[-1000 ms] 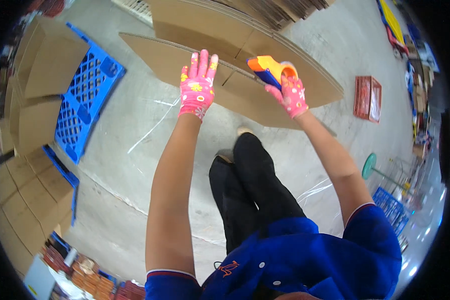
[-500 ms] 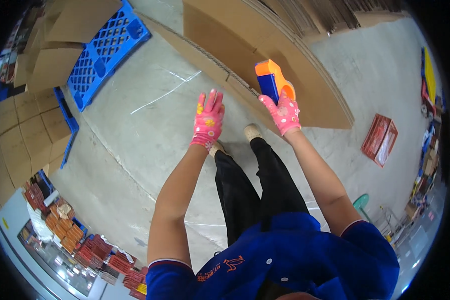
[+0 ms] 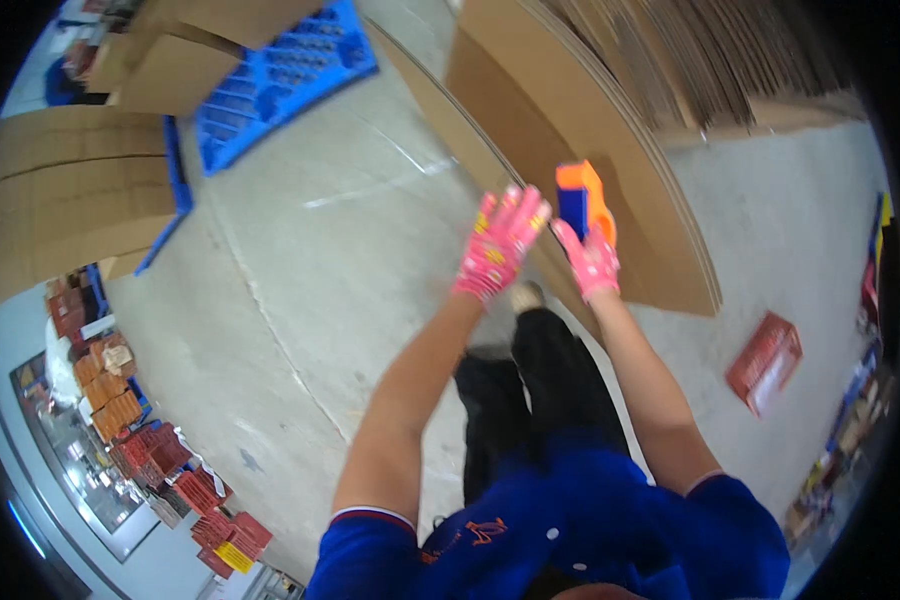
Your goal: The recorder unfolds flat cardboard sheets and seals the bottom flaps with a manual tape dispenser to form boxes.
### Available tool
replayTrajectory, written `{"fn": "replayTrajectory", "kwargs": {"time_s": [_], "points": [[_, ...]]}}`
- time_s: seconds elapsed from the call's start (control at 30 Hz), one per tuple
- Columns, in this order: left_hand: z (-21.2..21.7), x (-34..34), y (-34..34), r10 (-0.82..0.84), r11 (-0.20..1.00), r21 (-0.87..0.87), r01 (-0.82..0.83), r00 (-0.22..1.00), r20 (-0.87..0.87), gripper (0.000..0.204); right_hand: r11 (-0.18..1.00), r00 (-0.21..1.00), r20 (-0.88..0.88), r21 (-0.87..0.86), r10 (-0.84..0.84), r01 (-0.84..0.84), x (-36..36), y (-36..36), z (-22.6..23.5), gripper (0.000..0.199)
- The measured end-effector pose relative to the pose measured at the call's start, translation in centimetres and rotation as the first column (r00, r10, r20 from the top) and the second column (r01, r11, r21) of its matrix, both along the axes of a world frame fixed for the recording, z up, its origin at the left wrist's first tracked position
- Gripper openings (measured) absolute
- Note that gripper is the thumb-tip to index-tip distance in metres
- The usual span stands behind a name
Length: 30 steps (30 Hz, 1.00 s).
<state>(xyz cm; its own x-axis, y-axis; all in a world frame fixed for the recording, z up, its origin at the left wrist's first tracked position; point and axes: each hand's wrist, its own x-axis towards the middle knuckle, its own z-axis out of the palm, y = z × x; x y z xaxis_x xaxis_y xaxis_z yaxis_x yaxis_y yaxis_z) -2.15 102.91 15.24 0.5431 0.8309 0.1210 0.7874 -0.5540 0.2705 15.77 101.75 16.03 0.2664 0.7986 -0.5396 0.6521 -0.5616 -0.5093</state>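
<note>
My right hand [image 3: 592,264], in a pink flowered glove, is closed around an orange and blue tape dispenser [image 3: 574,200]. Below and around it stands a tall cardboard carton [image 3: 660,255], its near and far walls spread apart; the tape dispenser is over the space between them. My left hand [image 3: 498,248], gloved the same way, has its fingers stretched out and holds nothing. Its fingertips are by the near wall's upper edge; whether they touch it I cannot tell.
Flattened cardboard sheets [image 3: 710,60] stand packed together at the far right. A blue pallet [image 3: 280,90] leans at the far left by stacked cartons [image 3: 80,190]. One red crate [image 3: 765,362] lies on the floor at right; several more crates [image 3: 155,450] line the left.
My left hand has moved right, up to the carton's near wall and closer to my right hand. My right hand still holds the tape dispenser. The whole view has shifted and turned.
</note>
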Motion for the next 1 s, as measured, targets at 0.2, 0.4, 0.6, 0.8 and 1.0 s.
{"fn": "replayTrajectory", "kwargs": {"time_s": [0.2,0.4,0.6,0.8,1.0], "points": [[-1.4,1.0,-1.0,-0.041,0.982,0.178,0.062,0.993,-0.115,0.053,0.991,0.99,0.135,0.13,-0.033,0.016,1.7,-0.2,-1.1,0.086],[-1.7,-1.0,-0.4,-0.005,0.987,-0.158,-0.039,0.962,-0.272,0.012,0.873,0.856,0.449,0.272,0.257,-0.405,-1.3,-2.0,-2.0,0.083],[-1.8,-9.0,-7.1,0.186,0.909,-0.33,-0.255,0.956,-0.227,0.015,0.888,0.866,0.427,0.247,0.26,-0.389,-3.3,-1.7,-0.3,0.068],[-0.4,-16.4,-19.4,0.325,0.79,-0.373,-0.486,0.849,-0.417,0.016,0.867,0.873,0.389,0.277,0.294,-0.415,-3.9,7.0,-1.6,0.065],[3.5,-17.1,-30.6,0.439,0.603,-0.398,-0.692,0.704,-0.558,0.01,0.894,0.849,0.429,0.175,0.308,-0.413,-11.8,11.9,3.2,0.061]]}}
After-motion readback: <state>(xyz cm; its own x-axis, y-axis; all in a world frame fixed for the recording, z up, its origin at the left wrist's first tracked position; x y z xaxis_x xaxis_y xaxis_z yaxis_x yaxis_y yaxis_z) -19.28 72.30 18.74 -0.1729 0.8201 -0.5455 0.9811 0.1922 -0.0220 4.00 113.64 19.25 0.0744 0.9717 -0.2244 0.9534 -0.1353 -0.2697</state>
